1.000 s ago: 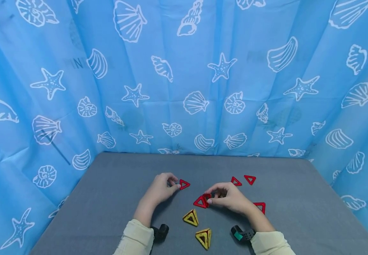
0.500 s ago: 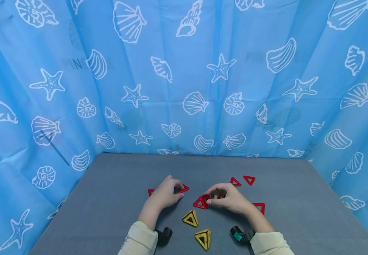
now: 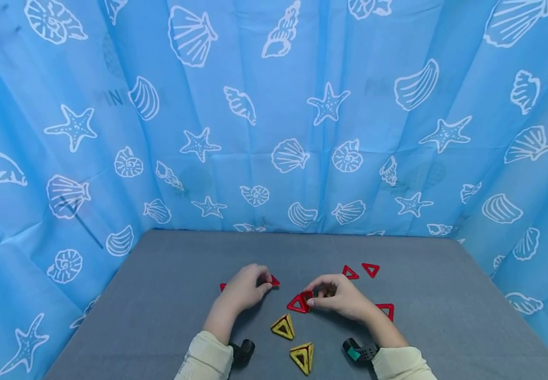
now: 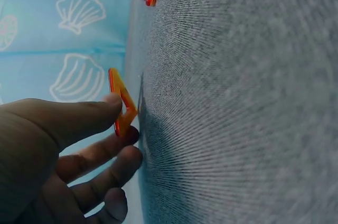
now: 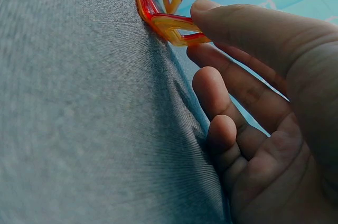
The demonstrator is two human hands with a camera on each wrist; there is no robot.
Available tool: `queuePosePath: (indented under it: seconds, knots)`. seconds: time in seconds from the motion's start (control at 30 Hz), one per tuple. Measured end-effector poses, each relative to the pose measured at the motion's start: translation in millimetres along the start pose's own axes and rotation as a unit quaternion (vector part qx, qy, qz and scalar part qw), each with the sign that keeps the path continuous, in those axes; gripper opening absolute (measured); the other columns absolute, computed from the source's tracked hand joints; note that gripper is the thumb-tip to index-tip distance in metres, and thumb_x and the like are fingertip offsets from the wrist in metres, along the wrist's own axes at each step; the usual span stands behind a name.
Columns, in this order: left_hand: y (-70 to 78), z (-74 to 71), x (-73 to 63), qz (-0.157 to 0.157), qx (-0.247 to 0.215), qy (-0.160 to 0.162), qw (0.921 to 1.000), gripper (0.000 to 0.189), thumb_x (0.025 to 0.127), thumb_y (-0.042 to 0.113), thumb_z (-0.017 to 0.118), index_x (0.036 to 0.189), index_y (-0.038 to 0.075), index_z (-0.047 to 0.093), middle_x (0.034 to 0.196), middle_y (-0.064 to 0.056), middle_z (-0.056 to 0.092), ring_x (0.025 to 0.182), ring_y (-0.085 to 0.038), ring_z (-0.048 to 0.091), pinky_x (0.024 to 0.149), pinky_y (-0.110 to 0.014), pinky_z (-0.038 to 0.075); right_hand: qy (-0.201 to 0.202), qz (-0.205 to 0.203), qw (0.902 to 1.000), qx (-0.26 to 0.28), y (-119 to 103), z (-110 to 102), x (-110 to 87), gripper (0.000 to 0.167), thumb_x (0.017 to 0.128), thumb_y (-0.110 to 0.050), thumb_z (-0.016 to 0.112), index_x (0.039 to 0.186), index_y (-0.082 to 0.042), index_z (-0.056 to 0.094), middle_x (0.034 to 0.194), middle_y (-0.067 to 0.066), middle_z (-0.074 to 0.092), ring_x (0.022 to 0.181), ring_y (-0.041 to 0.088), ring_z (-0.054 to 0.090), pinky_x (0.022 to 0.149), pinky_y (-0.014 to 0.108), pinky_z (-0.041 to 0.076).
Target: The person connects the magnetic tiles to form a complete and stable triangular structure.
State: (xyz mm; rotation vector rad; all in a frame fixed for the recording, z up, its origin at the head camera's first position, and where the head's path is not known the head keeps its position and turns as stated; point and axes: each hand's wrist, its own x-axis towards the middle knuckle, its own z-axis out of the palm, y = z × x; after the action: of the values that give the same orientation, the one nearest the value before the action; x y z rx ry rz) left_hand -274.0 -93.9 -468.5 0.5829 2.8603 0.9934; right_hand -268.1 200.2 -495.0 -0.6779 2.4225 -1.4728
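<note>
My left hand pinches a red triangular magnetic tile between thumb and forefinger, tilted up close over the cloth; the other fingers are loosely bent. Mostly covered by the fingers in the head view, that tile shows only a red corner. To the right, my right hand pinches a second red triangular tile by one corner. This tile stands tilted, edge against another red triangle on the table, the two meeting at an angle. Both hands face each other across a small gap.
Nearer the body lie two yellow triangular pieces, each looking like joined tiles. Loose red triangles lie at the back right, and one is partly behind the right forearm. Another red tile peeks out left of the left hand. A shell-patterned curtain hangs behind.
My left hand has shifted slightly right and nearer, its fingers now covering most of its tile. The red tile on its left has come into view. The right hand stays put.
</note>
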Motion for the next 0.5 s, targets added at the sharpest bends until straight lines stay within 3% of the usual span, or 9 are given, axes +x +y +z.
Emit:
queuePosePath:
  seconds: [0.2, 0.33, 0.5]
  knots:
    - [-2.8, -0.5, 3.1, 0.000, -0.026, 0.001, 0.9997, 0.005, 0.098, 0.015, 0.078, 0.098, 0.017, 0.073, 0.099, 0.003, 0.070, 0.087, -0.013, 0.060, 0.080, -0.038, 0.053, 0.000, 0.001, 1.0000, 0.000, 0.0, -0.1, 0.6, 0.026, 0.094, -0.020, 0.082, 0.117, -0.010, 0.078, 0.091, 0.011, 0.068, 0.074, 0.015, 0.060, 0.065, 0.026, 0.050]
    - [-1.6, -2.9, 4.6, -0.006, -0.046, 0.000, 0.9989, 0.012, 0.095, 0.020, 0.082, 0.105, 0.017, 0.076, 0.103, 0.003, 0.073, 0.086, -0.012, 0.062, 0.080, -0.037, 0.055, 0.000, 0.001, 1.0000, 0.003, -0.3, -0.3, 0.6, 0.026, 0.095, -0.019, 0.082, 0.118, -0.009, 0.077, 0.092, 0.012, 0.068, 0.074, 0.016, 0.060, 0.065, 0.026, 0.050]
    - [1.1, -5.6, 5.3, -0.005, -0.070, -0.009, 0.9975, 0.015, 0.091, 0.020, 0.086, 0.104, 0.014, 0.079, 0.101, 0.002, 0.073, 0.081, -0.012, 0.062, 0.072, -0.032, 0.054, 0.000, 0.005, 1.0000, 0.003, -0.1, 0.1, 0.4, 0.026, 0.095, -0.020, 0.082, 0.118, -0.010, 0.078, 0.092, 0.011, 0.068, 0.075, 0.017, 0.060, 0.065, 0.026, 0.050]
